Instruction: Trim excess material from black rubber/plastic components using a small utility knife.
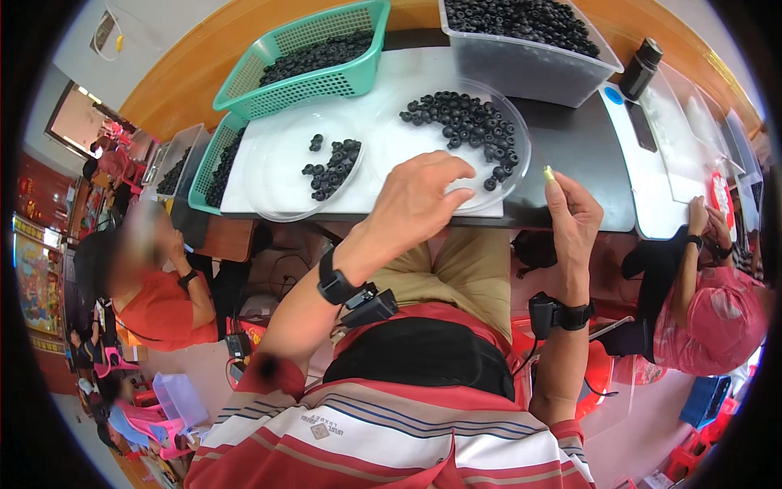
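My left hand (419, 191) hovers over the near side of a round clear plastic tray (389, 175), thumb and forefinger apart with nothing seen between them. Small black round parts (464, 122), some with a hole showing, lie curved along that tray's far and right sides. Past the tray's right edge, my right hand (574, 213) pinches a small yellow-green piece (548, 173) between thumb and forefinger; its exact kind is too small to tell. To the left, a second round clear tray (265, 179) bears a smaller cluster of black parts (332, 169).
Green baskets (236, 104) of black parts stand at the far left, and a clear bin (521, 69) full of them stands behind the right tray. A black bottle (641, 69) and dark phone (641, 126) are further right. People sit on both sides.
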`<state>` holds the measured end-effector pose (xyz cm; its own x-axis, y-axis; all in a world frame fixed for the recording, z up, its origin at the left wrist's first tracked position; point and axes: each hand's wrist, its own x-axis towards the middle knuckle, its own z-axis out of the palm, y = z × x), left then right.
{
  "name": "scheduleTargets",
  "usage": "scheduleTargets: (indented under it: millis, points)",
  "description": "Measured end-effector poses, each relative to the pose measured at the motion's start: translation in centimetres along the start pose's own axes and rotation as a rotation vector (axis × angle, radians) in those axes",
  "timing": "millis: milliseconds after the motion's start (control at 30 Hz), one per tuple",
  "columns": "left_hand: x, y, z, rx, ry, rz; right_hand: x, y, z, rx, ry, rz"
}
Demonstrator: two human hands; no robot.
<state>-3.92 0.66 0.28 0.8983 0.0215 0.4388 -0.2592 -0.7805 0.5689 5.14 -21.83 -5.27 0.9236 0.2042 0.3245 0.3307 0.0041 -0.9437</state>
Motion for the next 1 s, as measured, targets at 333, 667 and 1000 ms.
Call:
scheduleTargets:
  millis: [333,667,1000]
  points:
    - [3.2,0.2,3.4,0.055,-0.232,-0.016,-0.2,0.3,-0.2,0.035,0.007,-0.02]
    - [3.5,-0.4,2.8,0.057,-0.285,0.006,-0.4,-0.1,-0.4,-0.002,0.001,-0.005]
    - [3.7,0.2,1.6,-0.176,-0.338,-0.215,-0.3,-0.5,-0.4,-0.022,-0.006,-0.014]
